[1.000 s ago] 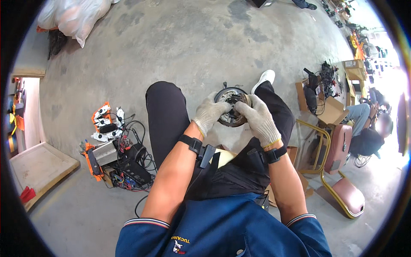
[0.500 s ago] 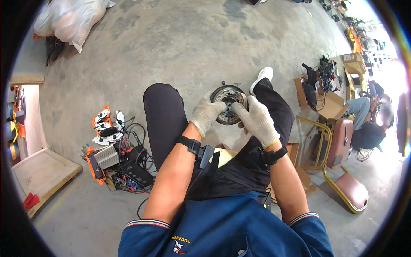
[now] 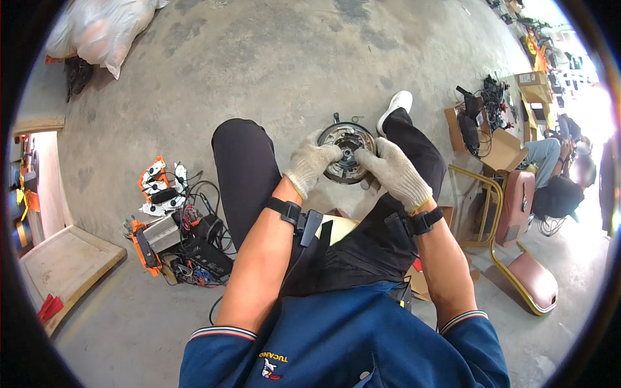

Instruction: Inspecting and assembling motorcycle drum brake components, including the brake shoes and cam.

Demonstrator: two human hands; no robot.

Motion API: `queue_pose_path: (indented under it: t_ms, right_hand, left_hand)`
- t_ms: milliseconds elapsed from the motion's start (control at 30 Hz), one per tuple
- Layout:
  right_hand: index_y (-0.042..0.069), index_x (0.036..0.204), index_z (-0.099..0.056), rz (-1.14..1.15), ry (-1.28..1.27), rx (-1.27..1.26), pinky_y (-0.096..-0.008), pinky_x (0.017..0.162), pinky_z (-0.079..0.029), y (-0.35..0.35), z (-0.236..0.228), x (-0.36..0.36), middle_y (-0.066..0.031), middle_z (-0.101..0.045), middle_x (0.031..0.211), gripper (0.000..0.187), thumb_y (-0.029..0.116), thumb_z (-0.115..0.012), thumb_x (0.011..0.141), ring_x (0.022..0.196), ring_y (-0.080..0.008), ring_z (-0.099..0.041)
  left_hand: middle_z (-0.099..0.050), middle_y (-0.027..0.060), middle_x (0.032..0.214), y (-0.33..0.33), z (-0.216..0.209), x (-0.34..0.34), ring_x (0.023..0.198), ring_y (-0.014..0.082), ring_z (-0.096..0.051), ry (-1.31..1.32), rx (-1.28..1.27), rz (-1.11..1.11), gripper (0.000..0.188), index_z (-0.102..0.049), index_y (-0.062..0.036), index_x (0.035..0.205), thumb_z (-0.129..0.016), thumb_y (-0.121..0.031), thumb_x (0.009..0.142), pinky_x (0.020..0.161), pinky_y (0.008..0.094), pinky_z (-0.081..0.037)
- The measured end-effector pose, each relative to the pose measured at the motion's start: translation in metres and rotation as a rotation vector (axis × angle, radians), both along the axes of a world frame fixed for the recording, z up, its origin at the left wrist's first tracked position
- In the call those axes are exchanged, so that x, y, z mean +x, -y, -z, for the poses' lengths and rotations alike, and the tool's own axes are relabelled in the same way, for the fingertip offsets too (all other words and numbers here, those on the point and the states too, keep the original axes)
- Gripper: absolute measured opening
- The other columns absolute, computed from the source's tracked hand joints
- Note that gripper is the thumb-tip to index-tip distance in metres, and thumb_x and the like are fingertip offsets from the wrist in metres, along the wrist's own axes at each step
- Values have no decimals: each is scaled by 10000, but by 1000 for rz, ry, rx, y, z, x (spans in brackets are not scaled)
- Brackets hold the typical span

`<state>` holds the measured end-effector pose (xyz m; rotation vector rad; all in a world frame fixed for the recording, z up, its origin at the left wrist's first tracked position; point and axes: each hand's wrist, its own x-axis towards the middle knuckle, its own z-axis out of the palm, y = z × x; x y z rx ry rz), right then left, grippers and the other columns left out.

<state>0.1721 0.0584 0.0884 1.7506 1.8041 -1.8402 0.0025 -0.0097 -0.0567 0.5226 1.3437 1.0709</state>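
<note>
Between my knees I hold a drum brake (image 3: 345,171), a round metal part with a dark rim, curved pieces inside and a small hub in the middle. A short stub sticks out from its far edge. My left hand (image 3: 310,163), in a whitish knit glove, grips the left side with the thumb laid over the face toward the hub. On the opposite side my right hand (image 3: 397,173), gloved the same way, has its thumb near the hub too. The fingers of both hands are partly hidden under the rim.
Left of my knee lies a pile of electronic parts and cables (image 3: 194,242). A wooden board (image 3: 68,265) is beyond it. To the right are a pink chair with a gold frame (image 3: 498,213), open cardboard boxes (image 3: 504,150) and a seated person (image 3: 550,168). White plastic bags (image 3: 107,32) sit far left.
The drum brake has shifted slightly away from me and its face shows a little more fully. My thumbs have moved a bit on it, and my right forearm has swung slightly outward.
</note>
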Motion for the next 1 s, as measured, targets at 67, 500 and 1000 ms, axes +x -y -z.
queue_pose_path:
  t_ms: [67, 500, 1000]
  right_hand:
    - [-74, 1028, -590, 50, -90, -12, -271, 462, -515, 1, -1, 1, -62, -644, 730, 357, 273, -675, 1007, 530, -107, -619]
    - [-54, 1008, -616, 43, -71, -58, -245, 400, -388, 0, -3, 5, 5, -559, 649, 403, 341, -692, 975, 468, -67, -499]
    - [-103, 1134, -540, 159, -40, 139, -272, 411, -498, 15, 6, -3, -92, -654, 757, 425, 263, -701, 991, 565, -100, -637]
  left_hand:
    - [-768, 141, 1130, -1, -10, -3, 999, 220, -725, 75, 24, 0, 605, -666, -3, 1344, -764, -185, 776, 920, 334, -565]
    - [-706, 182, 1218, 0, -12, -3, 1047, 233, -725, 208, -14, -22, 562, -545, 87, 1409, -684, 2, 870, 916, 339, -625]
    - [-729, 126, 1168, -1, -9, 0, 1017, 199, -688, 187, 68, -33, 551, -637, 40, 1347, -731, -93, 821, 938, 332, -561]
